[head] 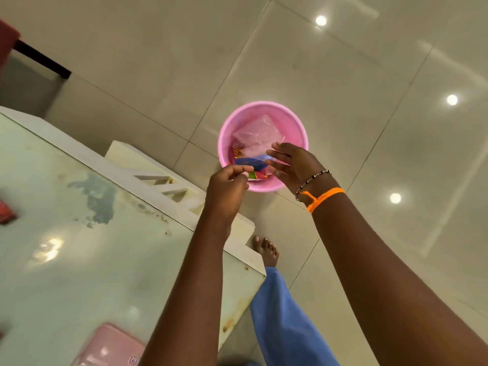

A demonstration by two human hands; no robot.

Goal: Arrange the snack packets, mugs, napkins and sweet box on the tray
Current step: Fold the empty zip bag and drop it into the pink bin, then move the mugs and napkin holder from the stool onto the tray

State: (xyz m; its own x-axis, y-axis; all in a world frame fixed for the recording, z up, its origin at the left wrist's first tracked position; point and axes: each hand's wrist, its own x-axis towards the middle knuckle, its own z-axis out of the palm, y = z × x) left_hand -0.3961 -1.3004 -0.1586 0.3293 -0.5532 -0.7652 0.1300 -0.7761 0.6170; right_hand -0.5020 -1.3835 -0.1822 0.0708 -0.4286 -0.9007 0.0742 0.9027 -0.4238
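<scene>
Both my hands reach out over a pink bucket [290, 122] on the floor beside the table. My left hand [228, 186] has its fingers curled, their tips right at a blue wrapper [249, 163] inside the bucket; I cannot tell whether it pinches the wrapper. My right hand [293, 163] is spread with straight fingers above the bucket and holds nothing. Clear plastic [257, 133] and colourful wrappers [237, 151] lie in the bucket. On the table, a corner of the pink tray [111, 347] shows at the bottom edge. A blurred red packet [6, 212] lies at the far left.
The glass-topped table [79, 233] fills the left side, its white frame corner near my bare foot [266, 249]. Glossy floor tiles [369, 128] stretch around the bucket. A dark furniture edge [42, 59] stands at the upper left.
</scene>
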